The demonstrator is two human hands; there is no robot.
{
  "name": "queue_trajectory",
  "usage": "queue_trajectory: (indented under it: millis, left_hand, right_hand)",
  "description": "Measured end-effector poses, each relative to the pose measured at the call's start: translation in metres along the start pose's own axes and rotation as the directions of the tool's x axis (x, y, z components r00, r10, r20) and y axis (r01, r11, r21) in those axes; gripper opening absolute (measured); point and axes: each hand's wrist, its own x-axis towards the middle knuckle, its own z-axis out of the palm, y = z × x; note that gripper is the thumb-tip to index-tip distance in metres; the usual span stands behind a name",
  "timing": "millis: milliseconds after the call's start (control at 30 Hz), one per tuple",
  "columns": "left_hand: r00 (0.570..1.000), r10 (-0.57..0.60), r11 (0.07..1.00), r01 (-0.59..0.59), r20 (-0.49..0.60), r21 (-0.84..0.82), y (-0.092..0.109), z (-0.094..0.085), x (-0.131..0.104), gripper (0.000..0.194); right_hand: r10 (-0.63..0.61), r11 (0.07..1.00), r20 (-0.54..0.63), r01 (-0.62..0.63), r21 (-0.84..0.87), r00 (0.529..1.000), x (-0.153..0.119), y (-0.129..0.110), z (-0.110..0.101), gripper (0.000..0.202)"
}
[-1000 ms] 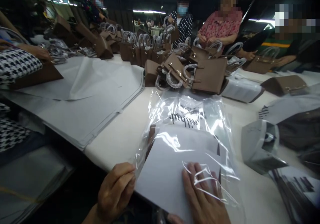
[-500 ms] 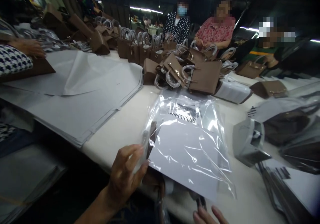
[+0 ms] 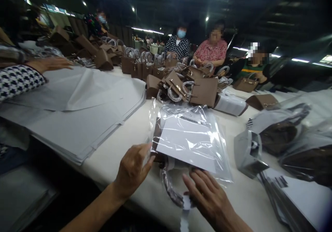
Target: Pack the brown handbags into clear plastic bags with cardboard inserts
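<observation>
The premises are a factory workshop handling handbags. Many near-identical brown handbags [image 3: 203, 93], their handles sheathed in clear wrapping, crowd a broad pale worktable [image 3: 124, 131]. The same surface bears a stack of large grey sheets [image 3: 64, 131] and a filled clear plastic bag [image 3: 192, 138]. Workers in a polka-dot top [image 3: 171, 46], a pink patterned shirt [image 3: 211, 52] and a green top [image 3: 255, 69] line the far side. Strip lights [image 3: 147, 30] run beneath a dark roof [image 3: 207, 3].

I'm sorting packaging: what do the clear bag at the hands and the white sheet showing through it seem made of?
Clear bag: likely glossy plastic film; transparent, creased, sharply glinting. White sheet: probably paper or card, flat with straight edges; the bag's shine hides its finish.
</observation>
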Motion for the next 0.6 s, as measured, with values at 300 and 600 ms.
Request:
queue_trajectory:
  millis: [300, 600]
  left_hand:
    - [0.918, -0.376, 0.924, 0.362, 0.128, 0.121, -0.024, 0.053, -0.042, 0.025]
    - [0.903, -0.387, 0.919, 0.362, 0.186, 0.157, -0.036, 0.061, -0.023, 0.035]
  right_hand:
    - [0.594, 0.726, -0.340, -0.668, -0.165, 0.729, -0.067, 0.004, 0.050, 0.083]
    - [0.484, 0.861, -0.074, -0.490, -0.138, 0.872, -0.085, 0.055, 0.082, 0.056]
